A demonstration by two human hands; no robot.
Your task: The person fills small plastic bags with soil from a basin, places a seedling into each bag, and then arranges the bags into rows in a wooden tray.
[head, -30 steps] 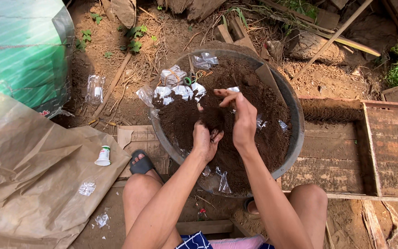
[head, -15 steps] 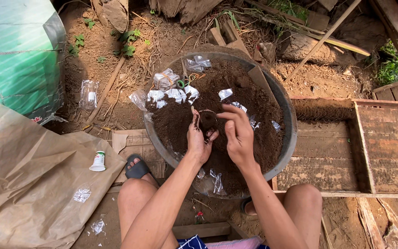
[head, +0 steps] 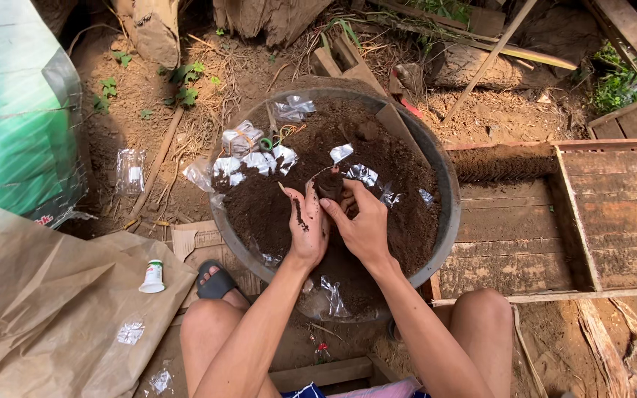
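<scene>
A wide grey basin [head: 447, 221] full of dark soil [head: 399, 221] sits between my knees. Both hands meet over its middle around a small clear plastic bag [head: 331, 183] packed with soil. My left hand [head: 305, 225], smeared with dirt, cups the bag from the left. My right hand [head: 363, 221] grips it from the right, fingers around its side. Several crumpled clear bags [head: 256, 161] lie on the soil at the basin's far left, and more scraps [head: 363, 173] lie just behind my hands.
Brown paper sheeting [head: 46, 309] with a small white bottle [head: 153, 276] lies at left. A green plastic-wrapped bundle [head: 9, 118] stands at far left. Wooden planks and a slatted tray [head: 613, 214] lie at right. Bare earth, sticks and logs lie beyond the basin.
My hands have come closer together and lower over the soil, now both closed around the small bag. The view has shifted slightly nearer the basin.
</scene>
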